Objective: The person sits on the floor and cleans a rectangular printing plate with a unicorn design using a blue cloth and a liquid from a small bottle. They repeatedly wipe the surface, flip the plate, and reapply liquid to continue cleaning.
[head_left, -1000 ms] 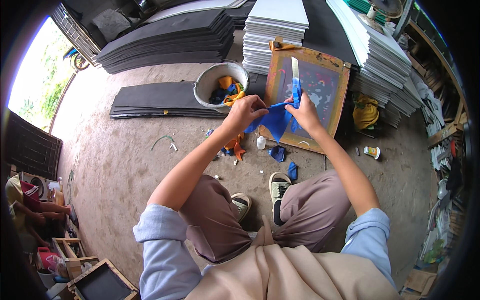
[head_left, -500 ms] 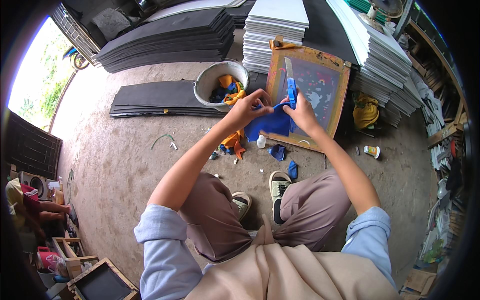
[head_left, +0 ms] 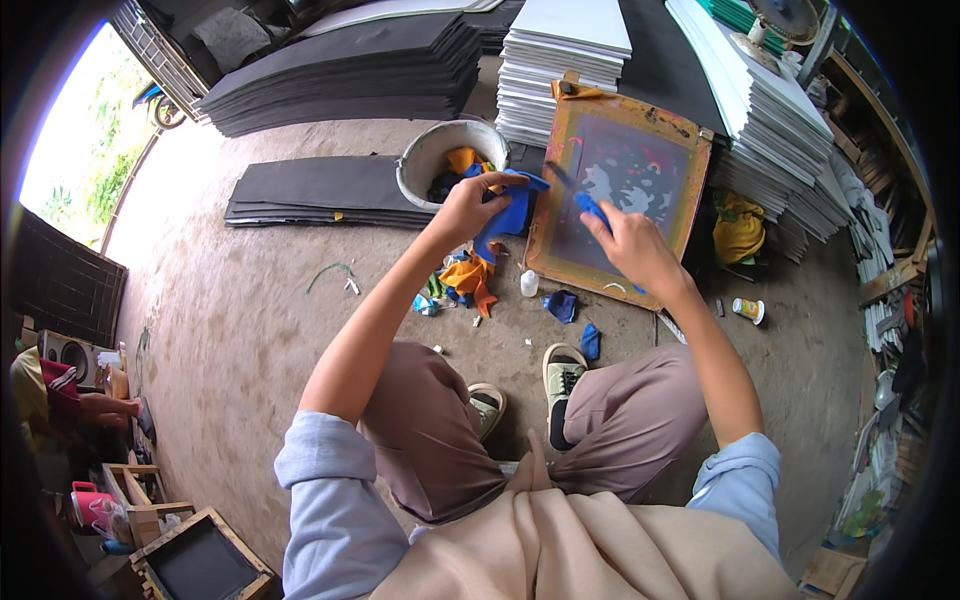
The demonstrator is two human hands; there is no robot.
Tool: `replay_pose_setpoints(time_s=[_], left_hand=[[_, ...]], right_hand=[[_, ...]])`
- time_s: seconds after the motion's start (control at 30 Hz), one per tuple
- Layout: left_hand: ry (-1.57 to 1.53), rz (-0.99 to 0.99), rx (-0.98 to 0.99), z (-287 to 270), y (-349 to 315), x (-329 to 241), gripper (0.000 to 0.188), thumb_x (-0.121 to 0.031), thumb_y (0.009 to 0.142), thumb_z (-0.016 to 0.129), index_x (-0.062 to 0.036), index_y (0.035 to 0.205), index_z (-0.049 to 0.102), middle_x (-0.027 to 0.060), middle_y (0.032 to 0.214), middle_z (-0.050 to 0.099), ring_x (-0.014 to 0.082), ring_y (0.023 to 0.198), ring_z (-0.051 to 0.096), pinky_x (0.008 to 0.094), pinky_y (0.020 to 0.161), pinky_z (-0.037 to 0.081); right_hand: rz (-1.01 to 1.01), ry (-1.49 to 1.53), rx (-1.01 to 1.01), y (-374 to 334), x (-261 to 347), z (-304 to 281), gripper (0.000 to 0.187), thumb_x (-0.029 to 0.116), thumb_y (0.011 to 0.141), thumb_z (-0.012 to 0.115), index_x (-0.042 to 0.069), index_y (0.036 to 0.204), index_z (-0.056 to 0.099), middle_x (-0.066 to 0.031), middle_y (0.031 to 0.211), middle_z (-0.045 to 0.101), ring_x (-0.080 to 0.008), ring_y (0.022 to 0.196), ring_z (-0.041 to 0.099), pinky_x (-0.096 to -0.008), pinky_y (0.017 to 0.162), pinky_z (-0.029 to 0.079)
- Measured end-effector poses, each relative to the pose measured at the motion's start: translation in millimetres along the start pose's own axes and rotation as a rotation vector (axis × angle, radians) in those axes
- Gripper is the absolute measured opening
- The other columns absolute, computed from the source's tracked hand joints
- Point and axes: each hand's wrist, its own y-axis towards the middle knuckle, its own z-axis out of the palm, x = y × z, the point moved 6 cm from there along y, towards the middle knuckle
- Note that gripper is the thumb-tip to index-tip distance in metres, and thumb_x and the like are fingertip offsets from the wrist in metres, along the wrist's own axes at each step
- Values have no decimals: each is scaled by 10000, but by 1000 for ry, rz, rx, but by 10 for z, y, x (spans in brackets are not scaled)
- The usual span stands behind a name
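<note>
My left hand (head_left: 468,208) is closed on a piece of blue cloth (head_left: 508,218), which hangs from the fingers beside the bucket. Over the wooden-framed printing screen (head_left: 537,235), my right hand (head_left: 640,252) grips a blue box cutter (head_left: 590,207). Its long blade points up and to the left, blurred by motion, and stands apart from the cloth. White and coloured shapes show on the screen's mesh. A pale bucket (head_left: 408,182) holding orange and blue rags stands just behind my left hand.
Orange, green and blue scraps (head_left: 466,277), a small white bottle (head_left: 529,284) and blue rags (head_left: 562,306) lie on the floor. Black sheets (head_left: 320,190) and white board stacks (head_left: 560,60) stand beyond. A yellow bundle (head_left: 738,228) and a cup (head_left: 748,311) are at right.
My hands have moved apart. The cloth, earlier held between both hands, now hangs from the left alone, and the right has lowered toward the screen with the box cutter tilted left.
</note>
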Motion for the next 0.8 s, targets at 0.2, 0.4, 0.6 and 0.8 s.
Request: replay_pose_setpoints(time_s=[0.2,0.4,0.6,0.8], left_hand=[[60,56,-71,-39,-2,-41,342,-16,809,595,-76,1144,629,142,1017,670,231,920,651,329,834,490],[133,154,-64,-31,-22,-116,360,0,777,582,-47,1132,622,148,1047,661,269,976,638,344,873,472],[154,96,-6,16,-20,-141,392,17,775,548,-58,1155,612,132,1078,649,241,996,623,334,889,459],[204,85,18,73,10,-129,407,2,769,538,-68,1164,611,145,1072,647,245,995,623,341,887,461]], right_hand=[[-179,-231,-76,-93,308,113,300,327,935,482,40,872,539,-151,584,614,-330,605,650,-416,527,523],[-177,-270,-45,-2,361,275,272,306,930,498,38,902,532,-147,565,602,-322,578,643,-411,503,518],[-167,-282,-38,-10,397,307,257,286,929,500,30,927,521,-157,561,598,-329,583,641,-413,490,519],[-91,-200,31,0,412,341,239,256,929,491,19,943,514,-198,616,616,-371,646,646,-468,564,526]])
